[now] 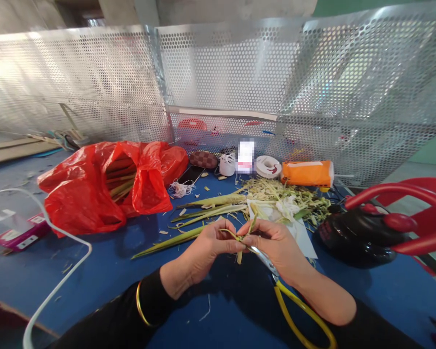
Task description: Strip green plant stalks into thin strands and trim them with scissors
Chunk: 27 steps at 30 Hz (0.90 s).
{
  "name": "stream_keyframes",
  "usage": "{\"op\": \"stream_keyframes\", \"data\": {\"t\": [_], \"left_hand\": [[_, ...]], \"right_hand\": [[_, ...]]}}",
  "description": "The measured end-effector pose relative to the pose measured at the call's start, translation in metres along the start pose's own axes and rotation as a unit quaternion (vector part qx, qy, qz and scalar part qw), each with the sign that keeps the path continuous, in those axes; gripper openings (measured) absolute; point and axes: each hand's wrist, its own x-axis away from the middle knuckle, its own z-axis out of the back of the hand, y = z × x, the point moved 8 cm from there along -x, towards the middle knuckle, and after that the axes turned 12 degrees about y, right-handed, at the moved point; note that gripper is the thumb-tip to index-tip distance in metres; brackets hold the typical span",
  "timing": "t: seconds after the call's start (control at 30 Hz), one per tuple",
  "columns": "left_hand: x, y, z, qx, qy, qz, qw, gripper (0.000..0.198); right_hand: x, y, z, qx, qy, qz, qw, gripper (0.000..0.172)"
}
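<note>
Leaf strip (240,258) sits between the left hand (218,241) and right hand (271,238), above the worktop (189,329), fingertips of both pinching it; one short end points down. Scissors (266,261) slant beneath the right hand, tips hidden; whether it grips them, I cannot tell. Fingers cover the strip's middle.

From bottom centre, a kettle (352,237) stood at two o'clock, an orange packet (307,173) at one and a checkered case (203,160) at twelve.
</note>
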Motion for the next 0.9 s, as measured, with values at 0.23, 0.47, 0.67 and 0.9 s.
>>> {"op": "stream_keyframes", "data": {"t": [0.23,0.47,0.67,0.9], "left_hand": [[-0.001,-0.008,0.000,0.010,0.018,-0.021,1.000,0.032],[-0.003,-0.006,-0.001,0.030,0.009,-0.049,0.998,0.030],[-0.004,-0.012,0.003,0.048,0.018,0.019,0.999,0.023],[-0.003,-0.020,0.003,0.025,0.014,0.065,0.997,0.024]], "right_hand": [[0.005,-0.005,0.003,0.037,0.052,0.032,0.997,0.009],[0.004,0.008,-0.001,-0.048,0.047,-0.006,0.998,0.011],[0.001,0.007,0.004,-0.030,0.049,0.006,0.998,0.012],[0.006,0.008,0.005,-0.021,0.086,0.001,0.996,0.016]]}}
